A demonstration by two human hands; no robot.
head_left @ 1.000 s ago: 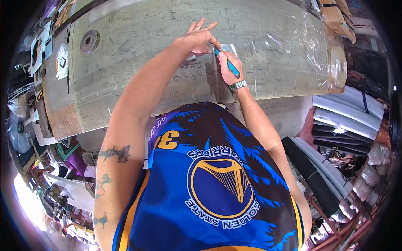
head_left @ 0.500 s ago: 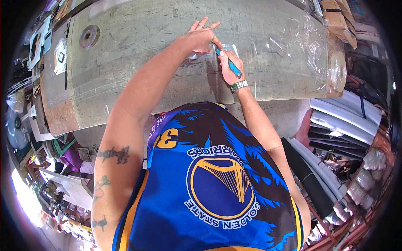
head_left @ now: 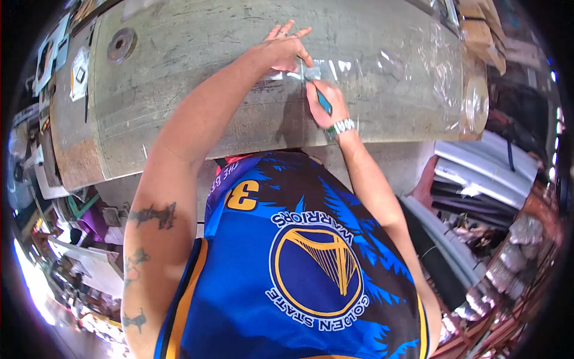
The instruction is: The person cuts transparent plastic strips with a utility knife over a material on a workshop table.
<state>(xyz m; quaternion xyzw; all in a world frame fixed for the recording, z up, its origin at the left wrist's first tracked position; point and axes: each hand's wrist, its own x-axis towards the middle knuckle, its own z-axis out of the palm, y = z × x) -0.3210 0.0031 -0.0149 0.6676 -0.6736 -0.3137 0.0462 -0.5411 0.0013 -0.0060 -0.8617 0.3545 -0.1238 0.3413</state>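
My left hand (head_left: 284, 52) presses down on the worktable (head_left: 203, 54) with its fingers spread, a ring on one of them. Under and beside it lies clear plastic sheet (head_left: 342, 67), glossy with reflections. My right hand (head_left: 335, 110), just nearer to my body, is closed around a blue-handled utility knife (head_left: 324, 102). The knife's front end points toward the plastic by my left fingertips; its blade is blurred.
A round disc (head_left: 124, 45) with a centre hole lies at the table's far left. Near it is a small plastic packet (head_left: 80, 75). A roll of clear tape (head_left: 476, 103) sits at the right edge. Rolled sheets (head_left: 484, 164) are stacked below on the right.
My right hand has drawn the knife slightly toward my body, away from the left fingertips. My left hand stays in place on the plastic. The whole view has shifted slightly.
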